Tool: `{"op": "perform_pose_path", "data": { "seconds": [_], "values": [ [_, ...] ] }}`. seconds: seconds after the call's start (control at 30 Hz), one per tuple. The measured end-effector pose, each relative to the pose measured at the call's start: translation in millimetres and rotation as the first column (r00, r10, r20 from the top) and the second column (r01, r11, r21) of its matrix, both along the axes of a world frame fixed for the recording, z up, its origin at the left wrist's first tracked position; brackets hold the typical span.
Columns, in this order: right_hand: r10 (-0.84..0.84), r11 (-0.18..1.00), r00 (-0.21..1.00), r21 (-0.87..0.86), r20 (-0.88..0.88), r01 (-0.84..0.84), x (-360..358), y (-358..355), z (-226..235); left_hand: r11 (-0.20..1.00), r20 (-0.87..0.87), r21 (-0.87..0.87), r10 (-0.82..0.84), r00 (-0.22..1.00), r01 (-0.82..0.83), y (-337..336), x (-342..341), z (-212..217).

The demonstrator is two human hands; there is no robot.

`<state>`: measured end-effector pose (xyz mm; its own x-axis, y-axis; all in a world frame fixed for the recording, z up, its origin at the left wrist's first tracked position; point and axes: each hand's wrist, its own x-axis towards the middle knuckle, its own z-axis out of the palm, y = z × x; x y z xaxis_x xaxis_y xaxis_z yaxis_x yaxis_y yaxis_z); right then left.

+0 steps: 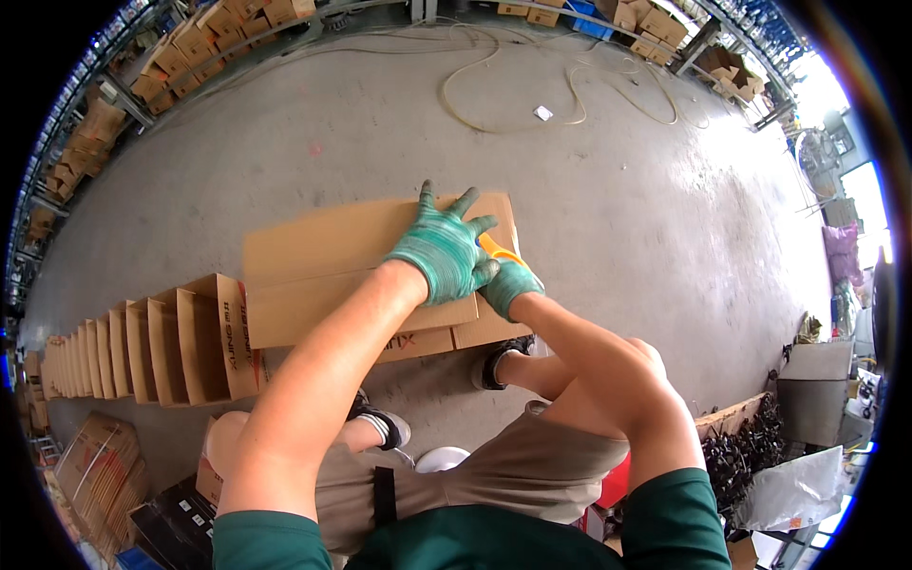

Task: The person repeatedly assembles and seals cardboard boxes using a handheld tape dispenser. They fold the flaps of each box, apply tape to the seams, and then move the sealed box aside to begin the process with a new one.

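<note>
In the head view, a cardboard box (323, 256) lies on the concrete floor (617, 209) just beyond the person's feet. The left hand (440, 249), in a green knit glove, presses flat on the box's top flaps with fingers spread. The right hand (510, 285), gloved the same, is clamped on an orange tool (498, 250) at the right end of the box, touching the left hand. To the left, a row of folded boxes (142, 351) stands on the floor. Far off, cables (570, 95) loop across the floor, and shelves of cartons (190, 43) line the far left.
</note>
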<state>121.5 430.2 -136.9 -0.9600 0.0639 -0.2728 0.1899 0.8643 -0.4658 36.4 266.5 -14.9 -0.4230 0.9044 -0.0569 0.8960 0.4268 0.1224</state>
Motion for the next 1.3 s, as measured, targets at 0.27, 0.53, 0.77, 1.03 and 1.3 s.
{"op": "perform_pose_path", "data": {
  "seconds": [0.27,0.53,0.77,1.03,1.3],
  "values": [
    [-0.07,0.988,0.979,0.148,0.192,0.042,-30,6,-2,0.861,-0.208,0.116,0.509,0.835,-0.495,-131,-11,3],
    [-0.142,0.97,0.99,-0.203,-0.021,0.135,4,-44,106,0.333,0.487,0.043,0.816,0.311,-0.942,-216,-10,11],
    [-0.044,0.753,0.995,-0.651,0.093,0.094,-4,-48,125,0.152,0.767,0.06,0.625,0.144,-0.986,-272,-15,32],
    [0.116,0.393,0.993,-0.919,0.027,-0.021,-18,-77,179,0.1,0.99,-0.135,0.059,-0.13,-0.986,-388,3,103],
    [0.208,0.633,0.734,-0.483,-0.646,-0.605,-75,-141,141,0.198,0.937,-0.331,0.184,-0.297,-0.923,-456,58,68]
  ]
}}
